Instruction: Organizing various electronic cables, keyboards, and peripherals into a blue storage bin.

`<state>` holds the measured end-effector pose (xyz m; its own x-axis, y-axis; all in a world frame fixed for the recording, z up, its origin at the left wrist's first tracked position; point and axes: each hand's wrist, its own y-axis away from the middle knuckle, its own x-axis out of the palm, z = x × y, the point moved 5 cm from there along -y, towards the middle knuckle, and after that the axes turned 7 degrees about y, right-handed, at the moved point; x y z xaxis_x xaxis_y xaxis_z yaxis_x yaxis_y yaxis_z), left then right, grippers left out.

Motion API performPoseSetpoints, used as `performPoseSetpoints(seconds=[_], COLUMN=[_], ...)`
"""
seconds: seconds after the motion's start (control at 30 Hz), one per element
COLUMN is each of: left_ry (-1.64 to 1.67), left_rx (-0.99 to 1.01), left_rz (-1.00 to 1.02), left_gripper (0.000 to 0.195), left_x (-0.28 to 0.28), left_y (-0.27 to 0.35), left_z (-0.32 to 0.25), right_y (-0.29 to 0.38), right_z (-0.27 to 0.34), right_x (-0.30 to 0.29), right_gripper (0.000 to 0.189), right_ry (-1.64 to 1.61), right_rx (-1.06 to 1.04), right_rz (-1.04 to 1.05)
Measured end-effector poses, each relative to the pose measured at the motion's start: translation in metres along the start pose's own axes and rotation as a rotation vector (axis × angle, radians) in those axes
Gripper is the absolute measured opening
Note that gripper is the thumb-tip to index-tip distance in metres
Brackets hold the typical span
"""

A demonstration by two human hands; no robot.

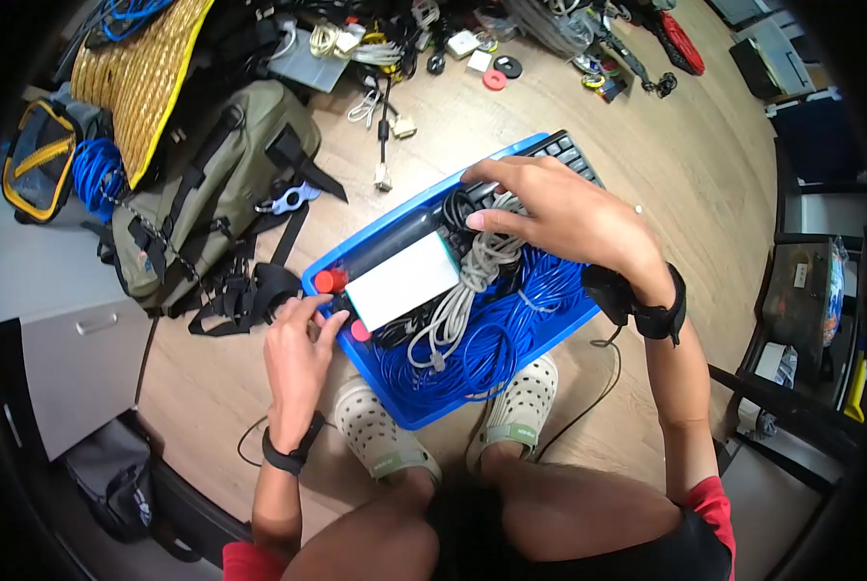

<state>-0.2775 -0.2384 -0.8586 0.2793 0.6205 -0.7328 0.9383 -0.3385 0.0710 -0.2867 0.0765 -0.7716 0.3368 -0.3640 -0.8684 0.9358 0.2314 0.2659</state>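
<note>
A blue plastic bin (413,420) lies on the floor before my feet. In it are coiled blue cables (469,356), a bundled grey cable (453,319), a white box (404,282), a dark cylinder (386,243) and a black keyboard (562,154) at the far right corner. My left hand (304,341) is at the bin's left edge, thumb and forefinger close to a small black item beside a red cap (330,280); whether it grips this is unclear. My right hand (549,207) reaches over the right part, its thumb and fingers around a black cable coil (461,209) and the grey cable; its hold is partly hidden.
An olive backpack (223,189) with loose straps lies left of the bin. Cable piles, a red tape roll (495,79) and a black roll (508,67) lie beyond it. My clogs (382,428) stand close to its near side. Black shelving (782,407) stands at right.
</note>
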Motion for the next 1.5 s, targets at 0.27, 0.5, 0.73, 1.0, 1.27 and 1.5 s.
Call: performPoseSetpoints(seconds=[0.27,0.5,0.73,1.0,1.27,1.5], left_ry=[0.109,0.082,-0.139,-0.17,-0.151,-0.203], left_rx=[0.123,0.084,0.056,-0.08,0.091,0.091], left_rz=[-0.013,0.233,0.222,0.112,0.031,0.132], left_gripper=[0.024,0.04,0.092,0.097,0.033,0.029], left_x=[-0.025,0.039,0.109,0.112,0.116,0.11], left_y=[-0.102,-0.182,-0.249,-0.314,-0.316,-0.303], left_z=[-0.039,-0.028,0.003,0.023,0.024,0.009], right_y=[-0.026,-0.065,-0.128,-0.197,-0.254,-0.255], right_z=[-0.019,-0.035,-0.096,-0.204,-0.26,-0.274], right_x=[-0.019,-0.033,0.008,0.003,0.056,0.056], right_gripper=[0.049,0.047,0.071,0.101,0.111,0.083], right_ry=[0.047,0.082,0.169,-0.071,-0.006,0.232], right_rx=[0.021,0.105,0.243,0.593,0.8,0.61], right_rz=[-0.106,-0.108,0.244,0.152,-0.005,-0.131])
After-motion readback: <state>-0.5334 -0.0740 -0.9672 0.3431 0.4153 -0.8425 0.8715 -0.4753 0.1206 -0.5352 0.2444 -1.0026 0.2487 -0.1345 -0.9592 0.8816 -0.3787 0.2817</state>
